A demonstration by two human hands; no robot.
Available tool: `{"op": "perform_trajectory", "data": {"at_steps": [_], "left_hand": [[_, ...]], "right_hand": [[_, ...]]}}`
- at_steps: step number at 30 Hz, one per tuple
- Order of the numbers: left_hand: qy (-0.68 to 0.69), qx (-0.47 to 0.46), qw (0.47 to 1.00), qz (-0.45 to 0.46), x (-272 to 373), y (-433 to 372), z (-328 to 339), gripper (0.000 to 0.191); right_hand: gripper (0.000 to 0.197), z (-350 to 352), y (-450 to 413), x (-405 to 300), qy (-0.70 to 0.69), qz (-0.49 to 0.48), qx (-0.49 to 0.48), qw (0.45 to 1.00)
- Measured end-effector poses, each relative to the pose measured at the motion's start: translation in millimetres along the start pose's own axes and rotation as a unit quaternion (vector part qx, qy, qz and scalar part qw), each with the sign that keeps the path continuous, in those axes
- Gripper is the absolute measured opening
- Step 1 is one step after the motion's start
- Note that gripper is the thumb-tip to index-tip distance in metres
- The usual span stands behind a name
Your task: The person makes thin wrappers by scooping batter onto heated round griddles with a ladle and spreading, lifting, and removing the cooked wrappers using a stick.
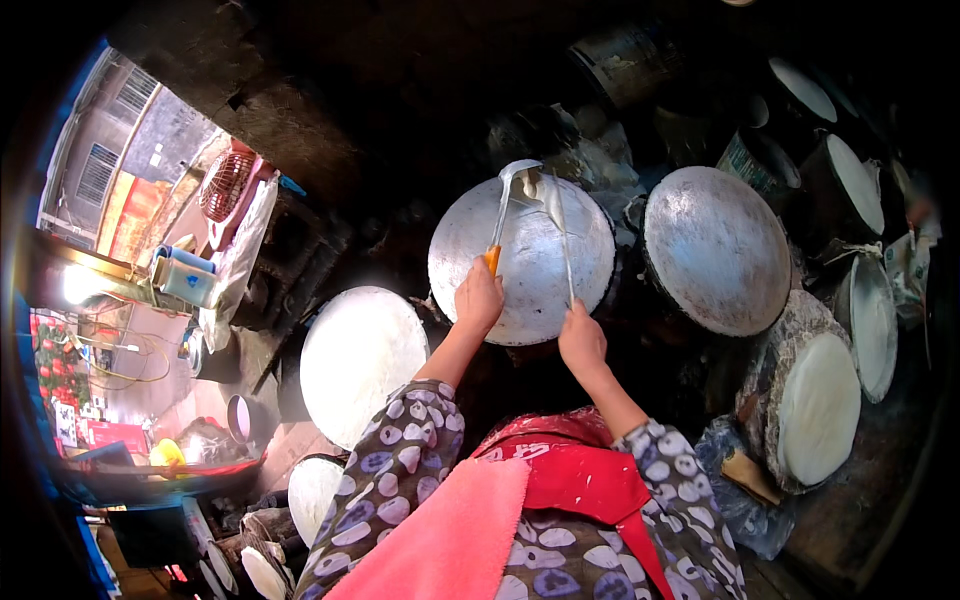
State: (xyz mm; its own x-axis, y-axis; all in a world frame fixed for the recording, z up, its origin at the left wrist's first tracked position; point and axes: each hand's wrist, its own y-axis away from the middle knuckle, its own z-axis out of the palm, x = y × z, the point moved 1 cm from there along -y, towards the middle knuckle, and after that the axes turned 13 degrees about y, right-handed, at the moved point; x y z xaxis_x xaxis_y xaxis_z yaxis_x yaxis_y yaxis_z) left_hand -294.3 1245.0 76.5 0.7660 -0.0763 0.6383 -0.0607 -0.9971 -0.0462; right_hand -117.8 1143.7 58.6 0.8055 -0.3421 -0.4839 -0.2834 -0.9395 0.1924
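My left hand (480, 296) grips the orange handle of a metal ladle (502, 210), its bowl raised over the far part of a round grey metal griddle (517, 277). In my right hand (583, 339) is a thin metal rod or spatula (568, 262). Pale, thick batter (549, 201) clings to its far end, close beside the ladle's bowl. Whether the two tools touch is hard to tell. Both hands are at the griddle's near edge. A second round metal griddle or lid (716, 251) lies to the right, and a bright white round surface (364, 367) to the left.
Behind the griddle are crumpled plastic bags (592, 154) and a dark bucket (626, 64). At right stand a tub of pale batter (819, 409) and several other containers. A blue-and-white box (186, 276) and a pink basket (232, 187) sit at left, by the bright opening.
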Motion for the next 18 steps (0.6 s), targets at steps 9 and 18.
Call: {"op": "perform_trajectory", "data": {"at_steps": [9,18], "left_hand": [[-0.005,-0.018,0.997,-0.076,-20,17,-49,0.040],[0.010,0.020,0.996,-0.088,-40,47,-75,0.039]], "right_hand": [[0.040,-4,-22,-4,0.062,-0.057,-0.020,0.996],[0.052,-25,-59,8,0.124,-0.122,-0.018,0.985]]}}
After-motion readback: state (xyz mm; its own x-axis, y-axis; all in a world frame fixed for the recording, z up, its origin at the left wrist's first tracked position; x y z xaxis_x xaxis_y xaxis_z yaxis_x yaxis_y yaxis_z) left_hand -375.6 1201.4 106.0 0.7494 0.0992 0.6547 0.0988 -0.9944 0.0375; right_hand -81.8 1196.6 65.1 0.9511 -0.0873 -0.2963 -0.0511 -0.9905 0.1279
